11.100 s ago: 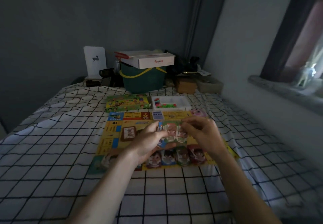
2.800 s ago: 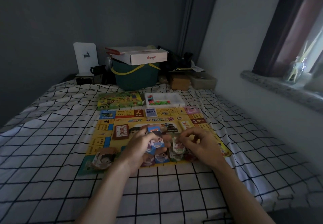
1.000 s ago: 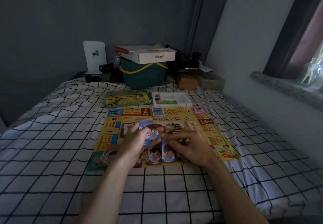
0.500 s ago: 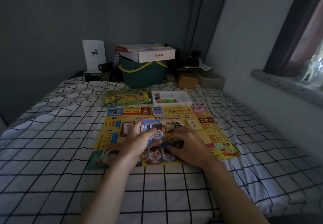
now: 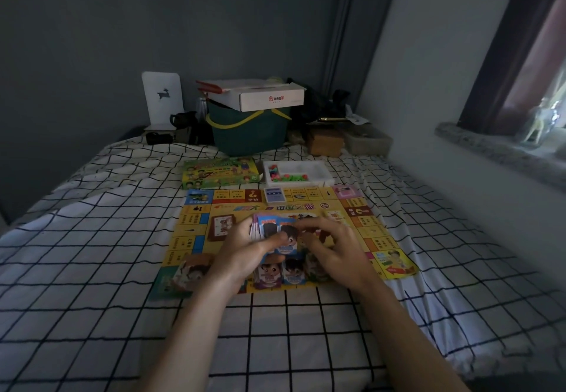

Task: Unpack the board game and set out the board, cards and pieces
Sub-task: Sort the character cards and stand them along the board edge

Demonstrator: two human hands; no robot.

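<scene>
The yellow game board (image 5: 370, 232) lies flat on the checked bed sheet. My left hand (image 5: 245, 250) grips a fanned stack of picture cards (image 5: 275, 232) above the board's middle. My right hand (image 5: 330, 247) is beside it, fingers curled at the stack's right edge, pinching a card there. A row of cards (image 5: 280, 272) lies face up along the board's near edge, partly hidden by my hands. A brown card deck (image 5: 221, 227) and a blue deck (image 5: 274, 194) sit on the board. The white tray of coloured pieces (image 5: 318, 172) and the green game box (image 5: 219, 172) lie behind the board.
A dark green bucket (image 5: 248, 134) with a white carton (image 5: 263, 94) on top stands at the bed's head, with small boxes (image 5: 324, 143) to its right. A wall and window sill (image 5: 490, 146) run along the right side.
My left hand has lifted the card stack slightly higher and further back. My right hand rose from the row of laid cards to the stack's right edge.
</scene>
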